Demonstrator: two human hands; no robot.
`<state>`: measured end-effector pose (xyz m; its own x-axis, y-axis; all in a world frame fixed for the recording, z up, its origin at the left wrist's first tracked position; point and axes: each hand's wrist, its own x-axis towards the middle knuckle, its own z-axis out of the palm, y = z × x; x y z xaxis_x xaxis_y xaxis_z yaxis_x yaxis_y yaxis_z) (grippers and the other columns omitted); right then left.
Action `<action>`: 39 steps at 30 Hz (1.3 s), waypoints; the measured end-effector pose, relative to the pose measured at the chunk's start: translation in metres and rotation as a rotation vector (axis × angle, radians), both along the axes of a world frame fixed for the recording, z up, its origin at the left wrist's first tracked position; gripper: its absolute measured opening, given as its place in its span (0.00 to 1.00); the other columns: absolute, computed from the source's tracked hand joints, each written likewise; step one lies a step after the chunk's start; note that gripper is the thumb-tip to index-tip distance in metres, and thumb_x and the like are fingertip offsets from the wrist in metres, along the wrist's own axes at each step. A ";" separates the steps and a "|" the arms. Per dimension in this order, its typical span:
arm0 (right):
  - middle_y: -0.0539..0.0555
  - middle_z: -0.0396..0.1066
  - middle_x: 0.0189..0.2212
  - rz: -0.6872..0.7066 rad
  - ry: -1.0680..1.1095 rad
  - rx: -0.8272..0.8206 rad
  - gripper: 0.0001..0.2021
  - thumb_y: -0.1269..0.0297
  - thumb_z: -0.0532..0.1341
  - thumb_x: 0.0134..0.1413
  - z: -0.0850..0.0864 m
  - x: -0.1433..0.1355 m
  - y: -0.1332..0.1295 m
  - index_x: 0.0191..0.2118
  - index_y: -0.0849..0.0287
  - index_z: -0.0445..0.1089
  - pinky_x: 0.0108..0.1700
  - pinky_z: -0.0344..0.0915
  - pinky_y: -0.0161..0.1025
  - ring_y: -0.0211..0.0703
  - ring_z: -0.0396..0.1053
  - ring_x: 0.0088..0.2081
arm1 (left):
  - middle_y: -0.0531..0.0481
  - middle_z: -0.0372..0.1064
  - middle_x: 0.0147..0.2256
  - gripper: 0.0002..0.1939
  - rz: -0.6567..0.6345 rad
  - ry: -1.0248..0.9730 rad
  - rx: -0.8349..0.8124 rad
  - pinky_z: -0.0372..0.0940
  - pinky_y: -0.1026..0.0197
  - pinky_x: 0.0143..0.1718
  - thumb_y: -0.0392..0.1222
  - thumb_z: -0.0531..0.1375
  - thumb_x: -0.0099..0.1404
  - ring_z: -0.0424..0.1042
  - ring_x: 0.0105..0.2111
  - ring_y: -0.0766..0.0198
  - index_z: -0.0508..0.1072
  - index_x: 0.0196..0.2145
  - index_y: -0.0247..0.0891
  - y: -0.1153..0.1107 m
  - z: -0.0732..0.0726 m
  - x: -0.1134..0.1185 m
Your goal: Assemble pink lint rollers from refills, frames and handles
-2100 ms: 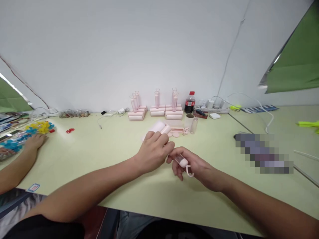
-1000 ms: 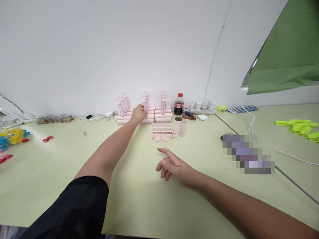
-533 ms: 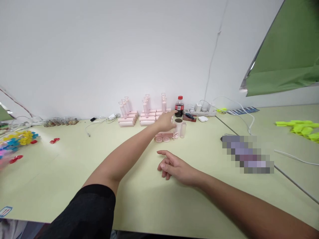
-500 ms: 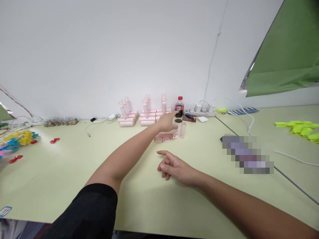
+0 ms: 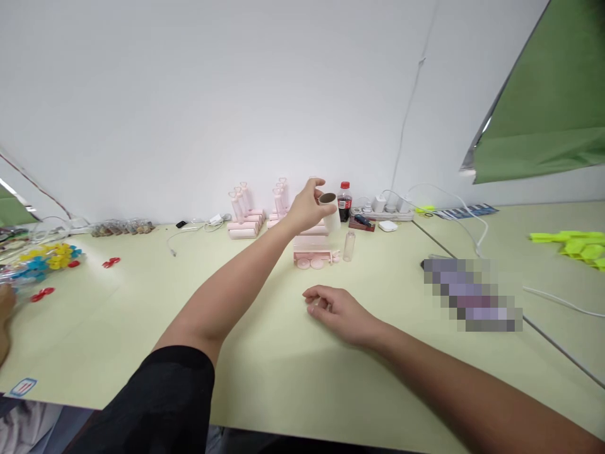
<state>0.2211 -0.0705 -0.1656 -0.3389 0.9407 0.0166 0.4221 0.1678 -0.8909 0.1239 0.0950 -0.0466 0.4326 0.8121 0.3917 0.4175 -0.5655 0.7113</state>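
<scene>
The left hand point(image 5: 306, 207) pinched the white roll point(image 5: 333, 218); a weak pinch could drop it. The right hand point(image 5: 341, 311) was half spread.

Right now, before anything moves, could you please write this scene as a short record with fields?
Left hand: the left hand holds a pale hollow roll, open end up
Right hand: the right hand has fingers loosely curled, nothing clearly visible in them
Between hands: pink case, two pink discs in front
Beside case: clear tube, upright
Behind: cola bottle, red cap
Left edge: another person's arm, partly visible
</scene>
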 end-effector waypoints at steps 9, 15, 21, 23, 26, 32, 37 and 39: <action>0.61 0.54 0.66 -0.105 -0.576 0.305 0.26 0.64 0.53 0.61 0.007 0.012 0.041 0.65 0.59 0.56 0.54 0.60 0.47 0.56 0.59 0.61 | 0.51 0.67 0.41 0.29 -0.071 0.115 -0.050 0.65 0.61 0.40 0.45 0.63 0.56 0.68 0.38 0.64 0.60 0.55 0.45 -0.089 -0.030 -0.076; 0.62 0.68 0.53 -0.122 -0.677 0.284 0.18 0.63 0.54 0.62 0.003 0.009 0.040 0.55 0.60 0.65 0.45 0.61 0.42 0.53 0.69 0.50 | 0.51 0.69 0.40 0.29 0.028 0.061 -0.090 0.64 0.59 0.43 0.47 0.63 0.57 0.69 0.39 0.62 0.60 0.55 0.46 -0.107 -0.058 -0.095; 0.61 0.63 0.49 -0.217 -0.752 0.286 0.14 0.60 0.54 0.63 0.005 0.010 0.036 0.50 0.58 0.68 0.35 0.58 0.39 0.49 0.69 0.42 | 0.50 0.70 0.44 0.30 0.005 0.025 -0.060 0.64 0.59 0.43 0.49 0.65 0.57 0.69 0.41 0.63 0.60 0.54 0.46 -0.112 -0.077 -0.101; 0.60 0.65 0.45 -0.164 -0.761 0.271 0.12 0.64 0.52 0.64 0.007 0.011 0.037 0.44 0.59 0.71 0.35 0.57 0.38 0.47 0.69 0.39 | 0.50 0.71 0.45 0.31 -0.044 0.036 -0.068 0.63 0.59 0.44 0.49 0.64 0.58 0.69 0.41 0.62 0.59 0.56 0.46 -0.112 -0.083 -0.099; 0.59 0.65 0.40 -0.133 -0.755 0.260 0.11 0.66 0.52 0.63 0.010 0.016 0.037 0.39 0.60 0.72 0.36 0.57 0.38 0.44 0.68 0.37 | 0.50 0.72 0.45 0.30 -0.093 0.047 -0.124 0.63 0.58 0.45 0.51 0.64 0.58 0.70 0.42 0.61 0.61 0.55 0.45 -0.111 -0.092 -0.095; 0.57 0.67 0.38 -0.188 -0.710 0.291 0.04 0.69 0.56 0.56 0.017 0.021 0.033 0.35 0.59 0.68 0.35 0.58 0.36 0.43 0.66 0.36 | 0.50 0.72 0.45 0.24 -0.154 -0.003 -0.242 0.65 0.58 0.45 0.55 0.64 0.57 0.70 0.43 0.59 0.68 0.48 0.43 -0.110 -0.103 -0.090; 0.58 0.69 0.34 -0.152 -0.818 0.220 0.06 0.72 0.54 0.56 0.022 0.019 0.030 0.32 0.60 0.67 0.33 0.55 0.37 0.45 0.67 0.33 | 0.50 0.72 0.42 0.21 -0.182 0.026 -0.268 0.65 0.59 0.42 0.52 0.63 0.59 0.71 0.40 0.59 0.68 0.47 0.42 -0.110 -0.105 -0.091; 0.60 0.71 0.37 -0.143 -0.852 0.202 0.07 0.74 0.54 0.56 0.022 0.022 0.029 0.36 0.61 0.68 0.34 0.55 0.38 0.48 0.68 0.37 | 0.50 0.72 0.42 0.20 -0.189 0.086 -0.244 0.65 0.59 0.41 0.50 0.63 0.58 0.71 0.40 0.59 0.68 0.46 0.42 -0.110 -0.105 -0.092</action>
